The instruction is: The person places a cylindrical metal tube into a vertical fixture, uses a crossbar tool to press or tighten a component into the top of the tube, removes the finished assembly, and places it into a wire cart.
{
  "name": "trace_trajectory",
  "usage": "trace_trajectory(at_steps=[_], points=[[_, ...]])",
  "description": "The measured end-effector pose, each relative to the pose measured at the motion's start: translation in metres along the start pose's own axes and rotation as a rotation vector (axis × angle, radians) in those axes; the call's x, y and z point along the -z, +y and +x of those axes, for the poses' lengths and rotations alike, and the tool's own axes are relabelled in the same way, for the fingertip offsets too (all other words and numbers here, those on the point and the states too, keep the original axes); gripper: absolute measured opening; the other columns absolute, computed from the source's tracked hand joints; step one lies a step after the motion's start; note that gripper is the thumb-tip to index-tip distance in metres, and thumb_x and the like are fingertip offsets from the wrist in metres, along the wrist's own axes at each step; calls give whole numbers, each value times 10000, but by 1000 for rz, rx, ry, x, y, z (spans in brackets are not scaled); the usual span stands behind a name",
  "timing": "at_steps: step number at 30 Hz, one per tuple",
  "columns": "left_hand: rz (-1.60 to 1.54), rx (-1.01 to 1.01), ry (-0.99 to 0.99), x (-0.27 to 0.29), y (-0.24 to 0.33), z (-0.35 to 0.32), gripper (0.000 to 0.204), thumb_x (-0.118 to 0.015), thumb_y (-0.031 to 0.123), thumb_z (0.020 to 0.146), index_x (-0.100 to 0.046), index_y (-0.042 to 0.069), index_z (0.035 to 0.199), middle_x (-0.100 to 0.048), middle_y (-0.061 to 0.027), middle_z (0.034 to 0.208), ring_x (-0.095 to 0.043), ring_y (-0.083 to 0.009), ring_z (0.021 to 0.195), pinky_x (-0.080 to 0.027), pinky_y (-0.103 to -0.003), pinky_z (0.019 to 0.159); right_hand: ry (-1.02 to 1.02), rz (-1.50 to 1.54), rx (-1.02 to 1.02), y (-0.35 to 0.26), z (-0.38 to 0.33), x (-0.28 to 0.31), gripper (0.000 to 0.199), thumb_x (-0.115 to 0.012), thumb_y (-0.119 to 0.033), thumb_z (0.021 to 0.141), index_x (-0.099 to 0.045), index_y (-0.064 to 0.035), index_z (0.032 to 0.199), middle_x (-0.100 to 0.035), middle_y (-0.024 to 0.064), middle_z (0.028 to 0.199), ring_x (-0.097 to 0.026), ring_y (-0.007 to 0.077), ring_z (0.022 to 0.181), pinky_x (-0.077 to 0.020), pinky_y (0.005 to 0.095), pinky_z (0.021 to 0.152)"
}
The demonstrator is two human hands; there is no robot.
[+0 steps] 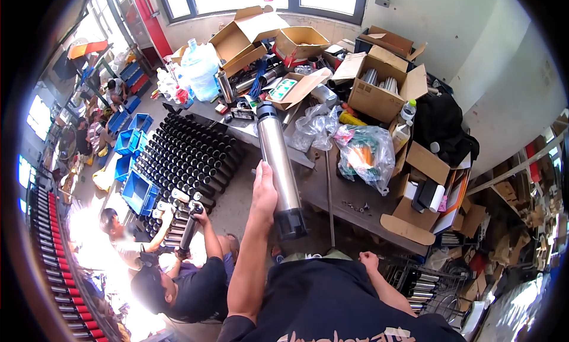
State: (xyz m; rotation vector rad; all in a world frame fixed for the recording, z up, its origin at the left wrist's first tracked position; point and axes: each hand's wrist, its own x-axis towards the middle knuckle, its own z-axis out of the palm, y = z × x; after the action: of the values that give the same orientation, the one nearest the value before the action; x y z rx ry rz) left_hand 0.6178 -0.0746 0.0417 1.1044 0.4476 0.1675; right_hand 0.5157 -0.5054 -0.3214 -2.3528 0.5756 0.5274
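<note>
My left hand [265, 187] is closed around a long silver metal cylinder [277, 158] with black end caps. The cylinder is raised in front of my chest, tilted, its upper end toward the table and its lower cap near my waist. The palm side presses against its left side; most fingers are hidden behind it. Low at my right side, away from the cylinder, my right hand [368, 260] hangs by the table's front edge with its fingers curled in, and nothing shows in it. A thin metal rod [330, 200] stands upright between the cylinder and that hand.
Ahead is a cluttered table [320, 191] with cardboard boxes [379, 84], a clear plastic bag [367, 155] and a large water bottle [200, 69]. Rows of black tubes [184, 149] stand at left beside blue crates [139, 191]. Two co-workers [189, 288] handle cylinders at lower left.
</note>
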Motion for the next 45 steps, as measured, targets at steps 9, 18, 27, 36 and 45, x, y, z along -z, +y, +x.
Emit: trace_trajectory(at_steps=[9,18,27,36,45], points=[[-547,257,-325,-10,-8,-12,794,-283,689,1004,-545,-40,1181,-640,-170,956,-683,-321,751,-600,-477,663,-32,6,19,-15,-3,-2,308,-678,-372,889,-766,-83,947,-772,66,849,-740,239,886,-561,372,842],[-511,160,-398,-25,-5,-19,794,-265,693,1002,-559,-31,1141,-628,-148,963,-670,-289,758,-589,-444,655,-37,-8,-2,-4,1,-3,299,-676,-377,880,-776,-103,949,-769,72,844,-741,250,873,-562,365,834],[-596,-53,-518,-37,16,-25,783,-234,690,1008,-530,-12,1191,-586,-180,996,-648,-307,756,-571,-454,662,-58,-74,39,12,-23,0,355,-713,-444,817,-785,-117,935,-751,149,906,-727,323,910,-564,406,833],[141,-564,41,-39,31,-28,490,-328,238,1110,-337,-40,1513,-540,-130,1375,-547,-170,1176,-411,-267,1023,-38,-36,43,-23,-16,7,297,-699,-353,839,-788,-75,897,-759,116,819,-745,256,829,-568,359,790],[-405,-91,-347,-17,16,-24,657,-215,563,1065,-477,6,1293,-619,-190,960,-677,-324,742,-605,-444,644,-99,-30,112,-37,-9,-2,279,-679,-288,891,-774,-36,968,-765,90,817,-740,201,771,-565,328,742]])
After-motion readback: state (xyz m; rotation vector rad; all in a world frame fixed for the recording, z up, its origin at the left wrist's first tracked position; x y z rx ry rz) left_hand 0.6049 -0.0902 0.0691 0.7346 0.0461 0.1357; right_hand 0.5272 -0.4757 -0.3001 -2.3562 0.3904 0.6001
